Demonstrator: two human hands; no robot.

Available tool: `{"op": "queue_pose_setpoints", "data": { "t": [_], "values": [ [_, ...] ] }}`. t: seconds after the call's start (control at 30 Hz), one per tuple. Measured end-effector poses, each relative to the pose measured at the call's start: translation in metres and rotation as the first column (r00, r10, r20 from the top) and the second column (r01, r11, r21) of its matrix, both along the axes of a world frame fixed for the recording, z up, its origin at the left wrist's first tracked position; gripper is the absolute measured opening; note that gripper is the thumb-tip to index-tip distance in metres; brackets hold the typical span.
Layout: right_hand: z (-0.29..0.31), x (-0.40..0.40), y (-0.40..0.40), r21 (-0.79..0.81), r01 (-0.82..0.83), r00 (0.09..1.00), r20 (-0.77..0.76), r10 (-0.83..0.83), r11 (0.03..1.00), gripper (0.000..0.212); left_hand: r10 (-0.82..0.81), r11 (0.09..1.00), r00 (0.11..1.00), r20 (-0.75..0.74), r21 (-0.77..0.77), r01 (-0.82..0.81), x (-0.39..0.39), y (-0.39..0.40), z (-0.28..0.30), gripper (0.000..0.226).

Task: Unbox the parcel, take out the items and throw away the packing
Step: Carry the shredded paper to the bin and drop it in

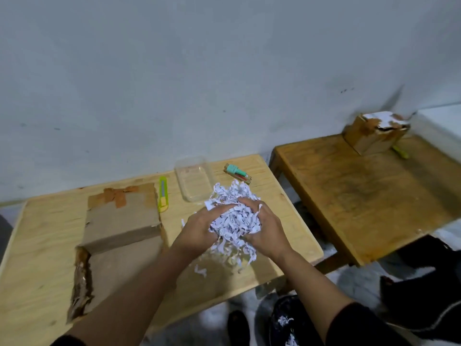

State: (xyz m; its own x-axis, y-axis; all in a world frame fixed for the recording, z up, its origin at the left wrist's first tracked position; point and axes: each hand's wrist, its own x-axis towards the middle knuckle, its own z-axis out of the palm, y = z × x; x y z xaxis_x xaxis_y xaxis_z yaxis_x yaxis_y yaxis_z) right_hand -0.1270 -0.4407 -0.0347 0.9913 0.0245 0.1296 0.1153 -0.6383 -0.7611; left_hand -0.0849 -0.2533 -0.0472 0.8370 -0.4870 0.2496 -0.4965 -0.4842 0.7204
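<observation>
**poster1:** Both forearms come in from the bottom edge, and the left hand (199,227) and right hand (265,229) are cupped round one big wad of shredded paper (234,221), squeezing it from either side just above the bench (45,221).

**poster2:** so how far along is it?

**poster1:** Most of the way, I'd say. Cardboard box (122,218) sits to the left, opened, with a torn flap (81,285) lying flat. Clear plastic case (194,179) and a small teal item (237,173) are out at the far edge, yellow-green cutter (163,194) beside the box.

**poster2:** what's left then?

**poster1:** Binning the shreds. A few strips dangle loose, and some look scattered on the floor. Can't see a bin.
</observation>
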Motion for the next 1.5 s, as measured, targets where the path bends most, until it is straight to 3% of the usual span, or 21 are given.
{"op": "queue_pose_setpoints", "data": {
  "t": [0.1, 0.4, 0.7, 0.8, 0.93, 1.07, 1.17, 1.2, 1.27, 1.33, 1.43, 1.5],
  "values": [
    [0.022, -0.011, 0.000, -0.006, 0.047, 0.997, 0.063, -0.047, 0.999, 0.075, -0.004, 1.000, 1.000, -0.007, 0.011, 0.004, -0.003, -0.004, 0.020, 0.086],
    [0.052, -0.079, -0.040, -0.017, 0.236, 0.969, 0.076, -0.234, 0.972, 0.073, -0.220, 0.975, 0.971, 0.095, -0.009, 0.222, -0.035, -0.061, 0.045, 0.079],
    [0.005, -0.199, -0.125, -0.007, 0.528, 0.844, -0.101, -0.526, 0.849, 0.077, -0.473, 0.879, 0.876, -0.092, 0.015, 0.477, -0.115, -0.174, -0.012, 0.088],
    [-0.025, -0.237, -0.152, -0.027, 0.596, 0.789, -0.168, -0.591, 0.802, 0.080, -0.554, 0.829, 0.822, -0.135, -0.001, 0.559, -0.147, -0.210, -0.037, 0.078],
    [-0.070, -0.278, -0.184, -0.050, 0.646, 0.726, -0.265, -0.634, 0.761, 0.080, -0.638, 0.770, 0.767, -0.067, -0.031, 0.638, -0.187, -0.258, -0.083, 0.035],
    [-0.125, -0.300, -0.216, -0.044, 0.696, 0.659, -0.359, -0.661, 0.717, 0.081, -0.501, 0.826, 0.770, -0.396, 0.047, 0.562, -0.213, -0.296, -0.142, 0.067],
    [-0.161, -0.301, -0.238, -0.063, 0.690, 0.625, -0.452, -0.636, 0.721, 0.085, -0.376, 0.861, 0.783, -0.496, 0.126, 0.494, -0.225, -0.316, -0.179, 0.057],
    [-0.170, -0.300, -0.243, -0.049, 0.674, 0.628, -0.487, -0.607, 0.737, 0.089, -0.375, 0.858, 0.791, -0.483, 0.144, 0.494, -0.228, -0.321, -0.189, 0.053],
    [-0.187, -0.298, -0.250, -0.016, 0.642, 0.630, -0.559, -0.539, 0.766, 0.089, -0.329, 0.815, 0.842, -0.427, 0.322, 0.481, -0.231, -0.325, -0.208, 0.057],
    [-0.196, -0.295, -0.254, -0.127, 0.563, 0.587, -0.635, -0.503, 0.817, 0.078, -0.261, 0.718, 0.881, -0.396, 0.530, 0.451, -0.231, -0.326, -0.215, 0.063],
    [-0.193, -0.286, -0.252, -0.283, 0.448, 0.535, -0.675, -0.508, 0.848, 0.061, -0.227, 0.673, 0.910, -0.348, 0.619, 0.405, -0.231, -0.331, -0.210, 0.057],
    [-0.183, -0.279, -0.249, -0.325, 0.392, 0.560, -0.657, -0.504, 0.860, 0.059, -0.209, 0.646, 0.920, -0.331, 0.660, 0.384, -0.229, -0.331, -0.199, 0.054]
  ]
}}
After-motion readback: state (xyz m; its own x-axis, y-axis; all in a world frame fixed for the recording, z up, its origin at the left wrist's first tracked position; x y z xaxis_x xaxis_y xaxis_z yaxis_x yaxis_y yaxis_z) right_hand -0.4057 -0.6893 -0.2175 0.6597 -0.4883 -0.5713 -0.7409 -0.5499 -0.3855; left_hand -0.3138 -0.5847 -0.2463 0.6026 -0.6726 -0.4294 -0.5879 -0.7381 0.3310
